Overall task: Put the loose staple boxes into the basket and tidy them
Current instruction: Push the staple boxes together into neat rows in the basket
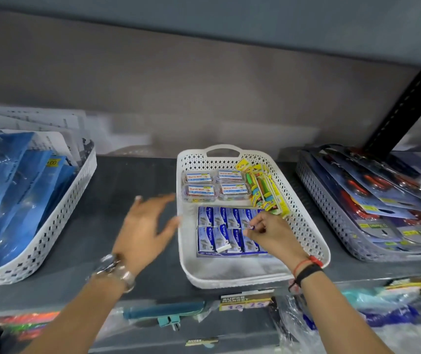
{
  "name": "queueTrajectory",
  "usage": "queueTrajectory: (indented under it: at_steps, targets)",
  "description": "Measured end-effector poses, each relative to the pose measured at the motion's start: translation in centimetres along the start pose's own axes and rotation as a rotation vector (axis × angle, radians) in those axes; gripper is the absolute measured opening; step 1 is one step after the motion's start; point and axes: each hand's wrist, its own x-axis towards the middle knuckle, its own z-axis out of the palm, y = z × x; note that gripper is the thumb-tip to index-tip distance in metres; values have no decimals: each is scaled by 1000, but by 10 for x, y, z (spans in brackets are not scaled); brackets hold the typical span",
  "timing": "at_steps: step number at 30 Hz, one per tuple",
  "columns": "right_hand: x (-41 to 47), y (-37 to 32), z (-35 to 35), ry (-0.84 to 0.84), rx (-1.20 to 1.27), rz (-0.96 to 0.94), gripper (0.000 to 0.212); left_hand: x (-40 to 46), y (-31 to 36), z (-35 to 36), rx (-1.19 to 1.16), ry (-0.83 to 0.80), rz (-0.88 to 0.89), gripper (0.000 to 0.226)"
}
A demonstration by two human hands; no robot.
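A white perforated basket (pixel 309 233) stands on the dark shelf in the middle. Inside it, several small blue-and-white staple boxes (pixel 219 231) lie in two rows near the front. My right hand (pixel 270 233) rests over the right end of those rows, fingertips pinched on one staple box (pixel 251 227). One box in the front row (pixel 223 248) shows a white end and sits slightly askew. My left hand (pixel 145 228) hovers open just left of the basket's rim, blurred, holding nothing.
Four clear tubs with labelled lids (pixel 213 186) and yellow packets (pixel 265 190) fill the basket's back. A white basket of blue packs (pixel 59 221) stands at left, a grey basket of carded goods (pixel 332 215) at right. A black upright (pixel 403 111) rises at back right.
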Motion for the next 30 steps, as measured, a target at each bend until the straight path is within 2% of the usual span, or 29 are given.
queueTrajectory:
  at_steps: [3, 5, 7, 10, 14, 20, 25, 30]
  targets:
    - [7, 2, 6, -42, -102, 38, 36, 22, 37, 24, 178, -362, 134, 74]
    - [12, 2, 9, -57, -196, 70, 51, 29, 45, 40, 357, -514, 124, 70]
    - [14, 3, 9, -72, -276, 98, 72, 33, 46, 51, 430, -587, 93, 67]
    - [13, 3, 11, -86, -303, 111, 89, 35, 42, 57, 470, -617, 86, 62]
    - [13, 6, 12, -92, -295, 110, 90, 36, 40, 61, 518, -641, 98, 56]
    - [14, 7, 11, -96, -276, 124, 92, 34, 39, 62, 544, -644, 121, 59]
    - [16, 11, 10, -88, -251, 166, 105, 30, 41, 63, 591, -641, 182, 52]
    - [14, 8, 8, -89, -265, 109, 97, 28, 42, 61, 639, -668, 248, 51]
